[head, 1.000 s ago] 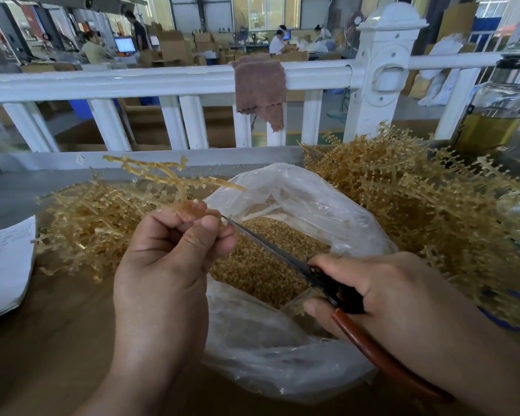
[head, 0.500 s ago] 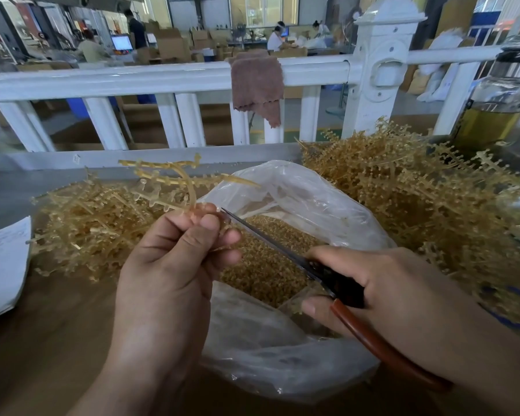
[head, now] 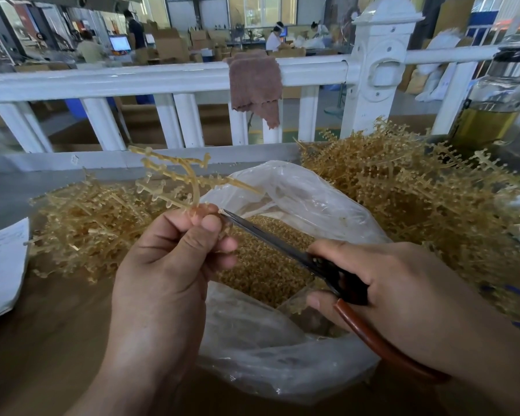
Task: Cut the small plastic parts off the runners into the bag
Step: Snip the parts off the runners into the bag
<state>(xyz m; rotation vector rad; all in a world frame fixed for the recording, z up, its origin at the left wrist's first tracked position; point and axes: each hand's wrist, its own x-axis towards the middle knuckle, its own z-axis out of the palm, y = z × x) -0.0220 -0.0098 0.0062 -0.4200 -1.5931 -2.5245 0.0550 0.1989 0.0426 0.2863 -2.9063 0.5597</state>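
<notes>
Over table (head: 42, 340), runner (head: 174, 178) in left grip (head: 174, 265)

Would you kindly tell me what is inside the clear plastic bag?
The bag holds a heap of small tan parts; the right hand and its own folds hide the rest.

2 bare hands: left hand (head: 168, 265), right hand (head: 403, 283); forearms (head: 126, 382) bare.

runner (head: 174, 178): tan, branched, upright, stem pinched in L fingers (head: 210, 226) | scissors (head: 270, 238): blades together, tip touching L fingertips, red handle in R fingers (head: 336, 250) | bag (head: 282, 355): clear, open, below fingers, tan cut parts (head: 261, 271) inside
</notes>
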